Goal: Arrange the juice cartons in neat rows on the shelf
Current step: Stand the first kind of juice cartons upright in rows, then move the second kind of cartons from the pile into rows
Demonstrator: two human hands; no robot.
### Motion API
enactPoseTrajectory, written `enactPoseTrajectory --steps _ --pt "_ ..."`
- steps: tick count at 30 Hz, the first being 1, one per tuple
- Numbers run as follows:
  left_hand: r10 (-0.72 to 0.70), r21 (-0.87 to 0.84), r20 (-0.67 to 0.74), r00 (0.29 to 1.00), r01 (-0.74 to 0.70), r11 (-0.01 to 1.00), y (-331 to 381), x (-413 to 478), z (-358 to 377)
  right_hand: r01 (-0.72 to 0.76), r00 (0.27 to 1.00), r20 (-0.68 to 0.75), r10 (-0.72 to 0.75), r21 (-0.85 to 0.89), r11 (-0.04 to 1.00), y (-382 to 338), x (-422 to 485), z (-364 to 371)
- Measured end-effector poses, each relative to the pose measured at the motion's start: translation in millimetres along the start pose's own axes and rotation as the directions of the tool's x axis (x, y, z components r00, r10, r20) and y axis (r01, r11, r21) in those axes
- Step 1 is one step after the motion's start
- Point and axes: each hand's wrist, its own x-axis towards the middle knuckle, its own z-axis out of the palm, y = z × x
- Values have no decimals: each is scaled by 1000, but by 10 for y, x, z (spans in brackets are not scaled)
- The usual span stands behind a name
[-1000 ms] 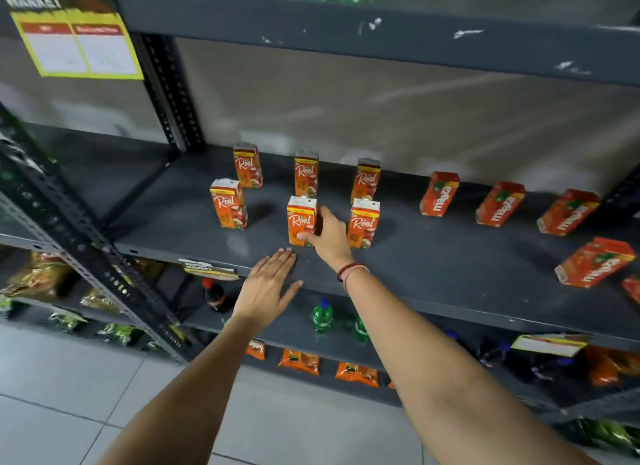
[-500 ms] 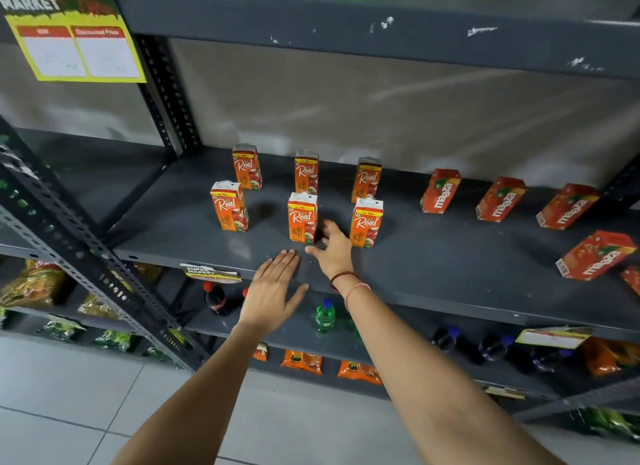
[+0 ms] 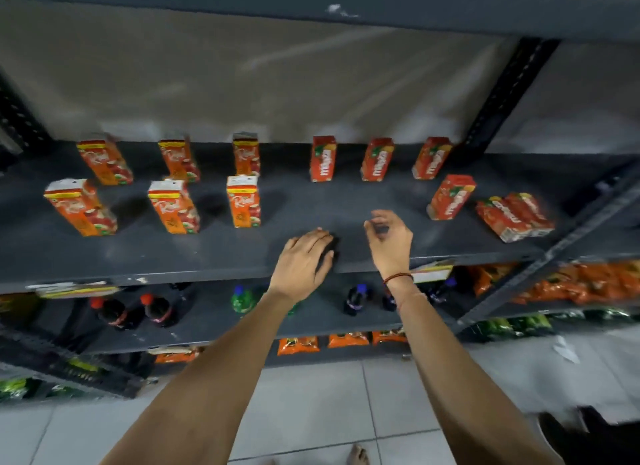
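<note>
On the dark grey shelf (image 3: 311,201) orange "Real" cartons stand in two rows of three on the left, the nearest being the front-right one (image 3: 243,201). Red "Maaza" cartons stand at the back, the first (image 3: 323,158) left of two more. Another Maaza carton (image 3: 450,197) stands alone in front, and a pair of cartons (image 3: 514,216) lies tipped over at the right. My left hand (image 3: 302,262) rests flat near the shelf's front edge. My right hand (image 3: 389,241) hovers beside it with fingers loosely curled, holding nothing.
A shelf below holds dark soda bottles (image 3: 156,310) and a green bottle (image 3: 241,298). Orange snack packets (image 3: 585,281) fill the right side and the lower shelf. A slanted upright post (image 3: 509,87) rises at the back right. Grey floor tiles lie underneath.
The view has swung right, bringing the Maaza cartons to the middle. My right hand has left the Real cartons and moved right over bare shelf; my left hand followed along the front edge.
</note>
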Motion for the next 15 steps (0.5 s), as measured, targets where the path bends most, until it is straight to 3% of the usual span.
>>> enactPoseTrajectory --steps 5,9,12,15 --pt "7 7 93 996 -7 1000 362 293 359 -75 983 -174 62 -68 995 398 374 -712" --pt "-22 79 150 988 11 997 408 402 527 -142 967 -242 75 -272 952 671 739 -1200" --pt "-39 130 155 987 18 991 407 426 555 -343 925 -316 213 -446 827 848 987 -1453" --pt "-34 162 156 987 8 987 430 417 553 -471 882 -251 399 -532 704 1043 1137 -1618"
